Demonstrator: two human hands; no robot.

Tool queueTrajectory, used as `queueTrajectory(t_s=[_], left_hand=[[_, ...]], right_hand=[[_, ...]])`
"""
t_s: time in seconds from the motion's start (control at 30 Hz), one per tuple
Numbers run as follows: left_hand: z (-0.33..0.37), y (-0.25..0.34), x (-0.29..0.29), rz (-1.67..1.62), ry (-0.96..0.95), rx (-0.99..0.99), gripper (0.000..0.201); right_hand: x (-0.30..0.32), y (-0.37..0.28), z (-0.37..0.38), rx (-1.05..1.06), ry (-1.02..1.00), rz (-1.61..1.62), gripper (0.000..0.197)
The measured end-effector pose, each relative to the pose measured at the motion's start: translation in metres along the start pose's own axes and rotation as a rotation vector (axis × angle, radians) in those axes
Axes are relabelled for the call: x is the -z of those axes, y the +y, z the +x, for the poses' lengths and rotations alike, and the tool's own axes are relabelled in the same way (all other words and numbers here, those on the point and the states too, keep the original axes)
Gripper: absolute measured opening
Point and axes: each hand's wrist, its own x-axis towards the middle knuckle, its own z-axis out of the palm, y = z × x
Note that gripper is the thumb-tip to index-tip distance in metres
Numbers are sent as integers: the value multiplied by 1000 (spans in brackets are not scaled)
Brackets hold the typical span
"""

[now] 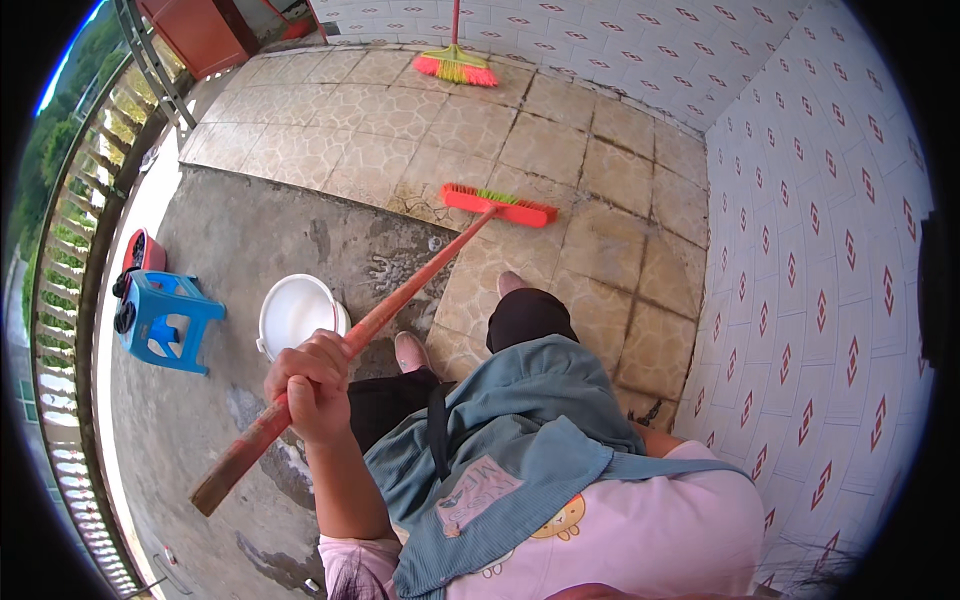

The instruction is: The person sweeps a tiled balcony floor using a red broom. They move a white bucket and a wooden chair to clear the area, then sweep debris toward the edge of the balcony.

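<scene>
My left hand [312, 385] is closed around the upper part of a long reddish wooden handle with a worn end. It belongs to a floor brush [500, 205] with a red head and red and green bristles. The handle slants away to the right, and the head rests on the tan tiled floor just beyond my feet. Of my right arm only a bit of forearm [657, 441] shows beside the blue-green apron [530, 390]; the hand itself is hidden behind my body.
A white bucket [297, 312] stands on the grey concrete, close to my left hand. Farther left are a blue plastic stool [170, 318], a red basin [146, 250] and a balustrade [62, 290]. A red-and-yellow broom [455, 68] stands by the far wall. Patterned white tiles [800, 300] line the right.
</scene>
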Motion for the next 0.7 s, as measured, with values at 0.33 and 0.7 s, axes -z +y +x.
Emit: queueTrajectory(t_s=[0.33,0.7], left_hand=[[159,-100,183,-32,514,177,23],[252,-142,212,-183,485,201,32]], right_hand=[[49,-15,0,-263,-114,-71,55],[160,-121,54,-267,-155,-192,55]])
